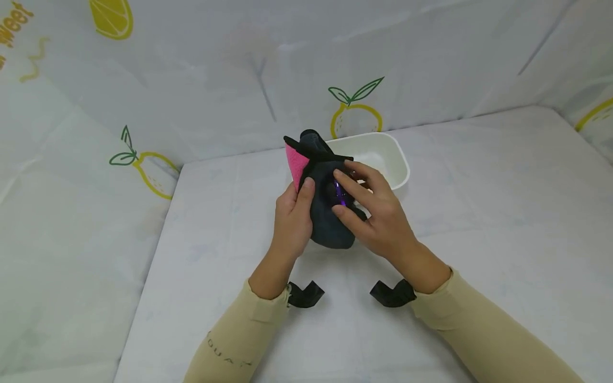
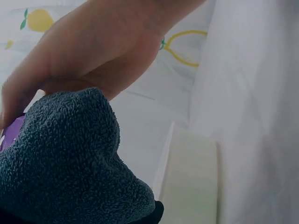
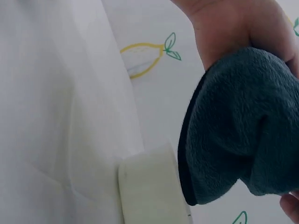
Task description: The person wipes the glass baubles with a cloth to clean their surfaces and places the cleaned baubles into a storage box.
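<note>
A dark blue-grey fluffy cloth [image 1: 330, 229] with black edging and a pink face [image 1: 296, 162] is bunched in front of me. My left hand [image 1: 293, 215] grips its left side, thumb on top. Curled around a small glossy dark object with a purple part [image 1: 339, 193], my right hand [image 1: 378, 213] holds it against the cloth. Its kind cannot be told, as fingers and cloth cover much of it. In the left wrist view the cloth [image 2: 70, 158] hides most of the purple piece [image 2: 11, 133]. The cloth [image 3: 243, 126] also fills the right side of the right wrist view.
Just behind the hands, a white rectangular container [image 1: 399, 162] stands near the back edge of the white-covered table [image 1: 215, 229]. A white sheet with lemon drawings [image 1: 201, 80] hangs behind it. Black straps [image 1: 306, 295] stick out at both wrists.
</note>
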